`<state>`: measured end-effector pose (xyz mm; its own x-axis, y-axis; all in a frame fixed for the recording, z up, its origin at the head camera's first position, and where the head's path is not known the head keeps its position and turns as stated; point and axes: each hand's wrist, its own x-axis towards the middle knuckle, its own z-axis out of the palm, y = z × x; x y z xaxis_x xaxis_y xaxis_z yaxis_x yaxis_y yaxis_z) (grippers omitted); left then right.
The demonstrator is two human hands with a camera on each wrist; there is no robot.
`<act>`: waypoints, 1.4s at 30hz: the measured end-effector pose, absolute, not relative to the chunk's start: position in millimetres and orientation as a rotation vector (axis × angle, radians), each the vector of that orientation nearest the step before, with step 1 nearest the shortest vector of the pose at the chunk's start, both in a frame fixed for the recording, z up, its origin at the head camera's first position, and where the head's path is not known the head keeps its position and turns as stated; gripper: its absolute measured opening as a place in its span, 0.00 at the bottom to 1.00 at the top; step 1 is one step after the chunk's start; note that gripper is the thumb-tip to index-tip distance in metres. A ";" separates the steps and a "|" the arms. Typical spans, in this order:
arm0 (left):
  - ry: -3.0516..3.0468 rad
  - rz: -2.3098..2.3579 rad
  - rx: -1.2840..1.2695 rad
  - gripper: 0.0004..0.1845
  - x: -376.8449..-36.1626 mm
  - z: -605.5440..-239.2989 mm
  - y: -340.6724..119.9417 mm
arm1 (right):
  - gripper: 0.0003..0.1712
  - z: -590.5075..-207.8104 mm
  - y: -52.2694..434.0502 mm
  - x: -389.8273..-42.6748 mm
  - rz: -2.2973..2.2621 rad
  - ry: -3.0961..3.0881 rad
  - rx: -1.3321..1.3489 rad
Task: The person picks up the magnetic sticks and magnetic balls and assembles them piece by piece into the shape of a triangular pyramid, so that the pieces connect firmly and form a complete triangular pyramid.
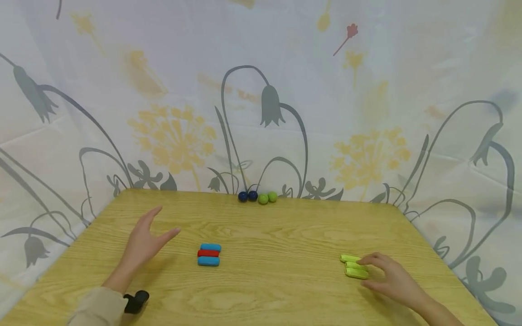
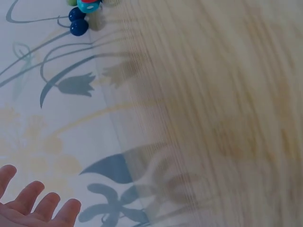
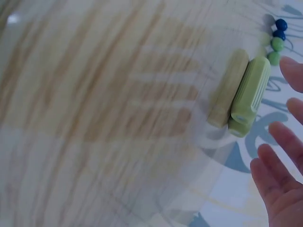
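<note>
My left hand (image 1: 142,242) hovers over the left of the table with thumb and fingers spread, holding nothing. To its right lies a small group of rounded bars, a red bar (image 1: 209,253) between two light blue bars (image 1: 209,261). My right hand (image 1: 393,278) is at several yellow-green bars (image 1: 356,273) on the right. Its fingers and thumb are extended, with fingertips overlapping the bars' right ends in the head view. In the right wrist view, those fingers (image 3: 272,170) stand apart from the green bars (image 3: 252,90), not curled round them.
Two dark blue balls (image 1: 243,196) and two green balls (image 1: 263,198) sit at the back edge of the wood-patterned table (image 1: 277,290). Behind it hangs a flower-printed cloth (image 1: 253,40). A black device (image 1: 137,302) is at my left wrist.
</note>
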<state>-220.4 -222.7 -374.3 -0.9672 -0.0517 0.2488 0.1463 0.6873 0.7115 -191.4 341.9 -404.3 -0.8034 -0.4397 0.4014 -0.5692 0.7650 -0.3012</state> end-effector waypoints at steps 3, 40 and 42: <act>-2.644 -1.188 -0.082 0.48 -223.8 -374.6 -217.7 | 0.20 -405.2 341.3 -193.7 0.630 -2.651 0.865; -2.493 -1.452 -0.121 0.39 -281.7 -367.4 -152.7 | 0.14 -413.2 329.1 -202.5 0.894 -2.767 0.966; -2.483 -1.465 -0.106 0.39 -285.4 -368.1 -150.2 | 0.14 -413.4 326.3 -202.3 0.905 -2.763 0.972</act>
